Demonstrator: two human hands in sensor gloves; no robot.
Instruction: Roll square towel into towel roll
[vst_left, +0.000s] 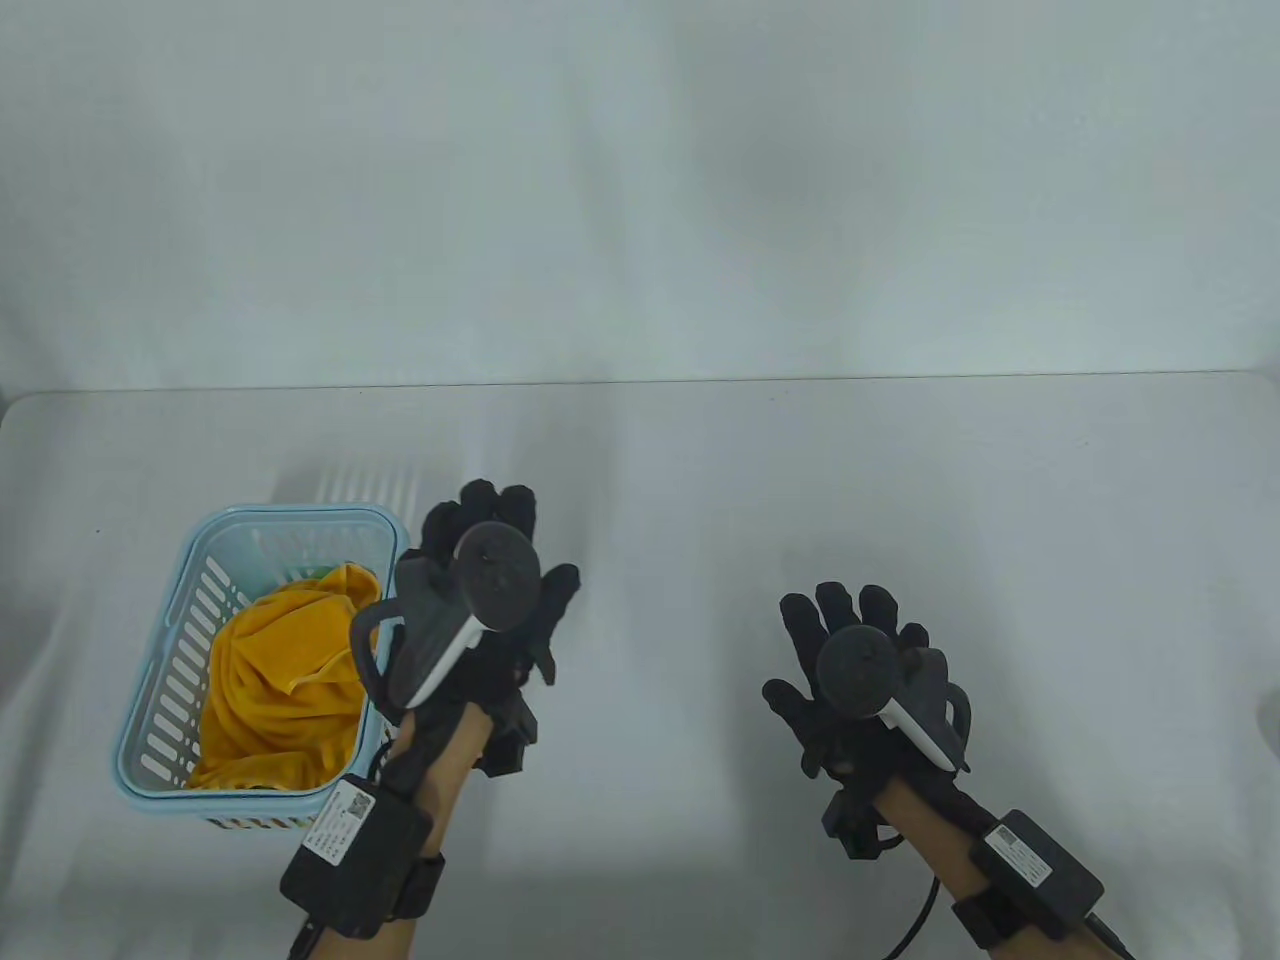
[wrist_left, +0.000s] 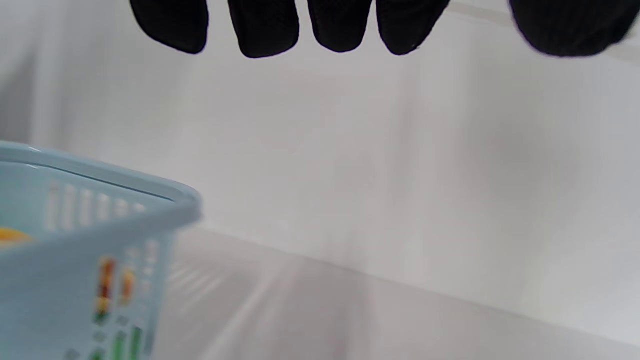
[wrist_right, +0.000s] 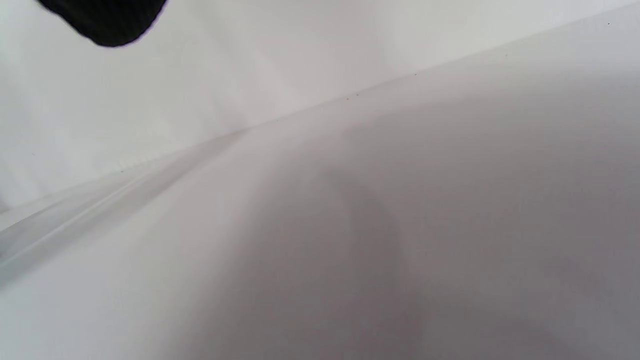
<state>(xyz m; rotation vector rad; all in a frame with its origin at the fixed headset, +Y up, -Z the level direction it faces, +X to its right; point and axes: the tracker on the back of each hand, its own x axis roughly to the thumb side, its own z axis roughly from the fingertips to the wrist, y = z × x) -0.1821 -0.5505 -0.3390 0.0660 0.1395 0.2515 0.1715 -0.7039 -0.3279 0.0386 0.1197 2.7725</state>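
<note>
Hands empty above white table; white wall behind.

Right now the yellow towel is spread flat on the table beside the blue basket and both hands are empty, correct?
Not quite. The table view shows the yellow towel crumpled inside the blue basket, not spread on the table. The left hand and right hand are indeed empty.

Crumpled yellow towel lies in basket
</note>
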